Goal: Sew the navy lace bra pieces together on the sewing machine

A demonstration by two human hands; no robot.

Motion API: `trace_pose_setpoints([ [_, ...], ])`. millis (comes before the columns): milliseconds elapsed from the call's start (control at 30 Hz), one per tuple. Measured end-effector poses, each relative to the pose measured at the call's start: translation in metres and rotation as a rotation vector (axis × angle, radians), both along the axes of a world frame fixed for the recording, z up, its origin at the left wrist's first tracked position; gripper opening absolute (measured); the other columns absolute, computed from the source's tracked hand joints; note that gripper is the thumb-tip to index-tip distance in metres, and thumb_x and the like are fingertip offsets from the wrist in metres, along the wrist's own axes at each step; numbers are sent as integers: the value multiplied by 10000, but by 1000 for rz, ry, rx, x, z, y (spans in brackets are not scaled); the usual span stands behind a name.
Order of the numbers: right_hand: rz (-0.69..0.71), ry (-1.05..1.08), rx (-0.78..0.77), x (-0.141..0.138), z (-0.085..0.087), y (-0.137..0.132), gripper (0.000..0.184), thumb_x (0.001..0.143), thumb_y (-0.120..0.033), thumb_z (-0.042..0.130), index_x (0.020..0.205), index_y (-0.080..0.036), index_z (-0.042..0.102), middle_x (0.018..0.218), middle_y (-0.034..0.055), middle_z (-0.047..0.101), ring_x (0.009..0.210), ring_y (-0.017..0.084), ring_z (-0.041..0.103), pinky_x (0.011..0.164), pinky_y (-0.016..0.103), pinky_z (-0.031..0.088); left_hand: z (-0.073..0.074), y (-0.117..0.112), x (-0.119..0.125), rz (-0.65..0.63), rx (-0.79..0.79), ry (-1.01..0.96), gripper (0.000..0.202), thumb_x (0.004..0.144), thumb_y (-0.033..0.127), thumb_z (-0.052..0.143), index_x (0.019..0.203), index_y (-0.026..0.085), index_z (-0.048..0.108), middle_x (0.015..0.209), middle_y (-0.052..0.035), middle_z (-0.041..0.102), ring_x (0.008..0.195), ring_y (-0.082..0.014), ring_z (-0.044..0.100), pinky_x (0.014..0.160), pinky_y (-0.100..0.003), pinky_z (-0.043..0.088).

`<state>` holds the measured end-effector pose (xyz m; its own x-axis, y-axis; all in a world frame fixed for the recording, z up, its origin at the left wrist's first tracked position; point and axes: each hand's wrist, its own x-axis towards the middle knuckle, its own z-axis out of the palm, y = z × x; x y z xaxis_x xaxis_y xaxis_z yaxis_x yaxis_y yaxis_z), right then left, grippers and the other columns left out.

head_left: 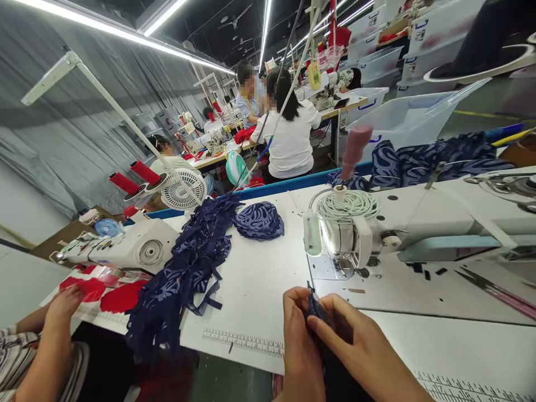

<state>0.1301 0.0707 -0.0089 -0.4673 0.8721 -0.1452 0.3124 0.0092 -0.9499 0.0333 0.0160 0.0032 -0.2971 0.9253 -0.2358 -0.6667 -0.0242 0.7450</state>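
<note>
- One long white tabletop (251,290) carries everything, with a ruler scale (245,341) printed along its near edge.
- One white sewing machine (422,209), with a pale green cord coil (347,205) on its head, takes up the tabletop's right half.
- One tangled heap of navy patterned fabric with loose straps (196,240) lies across the tabletop's left edge, spilling down at the near left corner.
- One neat rounded stack of navy and pale-blue swirl-patterned pieces (259,220) sits near the far edge, just beside the heap.
- Two bare hands meet over the near edge, in front of the needle plate. The left hand (299,340) has its thumb and forefinger drawn together on the cloth; the right hand (355,335) pinches from the other side, each grip leaving little gap.
- One small dark navy fabric piece (315,306) is between those fingertips, its tip upward; its lower end is hard to tell from the darkness below. The step looks like lining up or folding its edge; the next move seems to call for a firm pinch keeping the layers even.
- One pair of pink-handled metal scissors (494,291) lies toward the right edge.
- Several dark scraps (427,275) dot the machine bed.
</note>
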Motion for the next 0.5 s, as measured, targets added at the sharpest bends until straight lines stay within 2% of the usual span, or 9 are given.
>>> trace_pose_setpoints([
  [100,89,168,-85,19,-3,9,414,916,-612,504,773,-223,497,704,-26,473,666,147,465,592,250,413,10,6,-19,-107,-44,257,497,782,580,741,1121,249,592,979,-16,484,881,-170,518,782,-250,444],
  [200,137,171,-56,41,1,23,406,921,-613,516,828,-221,567,737,-16,497,689,148,475,599,242,409,27,14,-41,-354,-174,619,549,683,370,845,1170,261,615,942,5,469,798,-137,478,711,-221,412],
  [267,165,104,3,54,6,31,375,924,-584,521,845,-226,604,756,-8,527,696,151,483,602,242,406,36,19,-50,-518,-206,760,508,701,330,824,1177,255,662,906,10,480,740,-120,455,665,-220,385],
  [367,180,-21,90,65,14,37,344,937,-542,507,847,-237,638,740,-3,553,666,153,470,576,247,393,40,24,-53,-624,-216,765,368,740,393,789,1056,206,758,837,3,533,711,-119,470,664,-235,378],
  [433,176,-84,153,69,15,35,330,942,-534,502,863,-253,656,729,-7,573,631,149,457,543,246,382,38,26,-50,-619,-237,721,348,717,433,800,952,178,779,830,-13,600,739,-136,504,696,-247,396],
  [500,105,-96,218,69,13,33,327,922,-553,532,855,-266,674,709,-13,595,594,145,466,514,242,389,35,27,-48,-593,-251,695,348,692,448,812,898,171,770,847,-22,643,768,-150,521,709,-249,405],
])
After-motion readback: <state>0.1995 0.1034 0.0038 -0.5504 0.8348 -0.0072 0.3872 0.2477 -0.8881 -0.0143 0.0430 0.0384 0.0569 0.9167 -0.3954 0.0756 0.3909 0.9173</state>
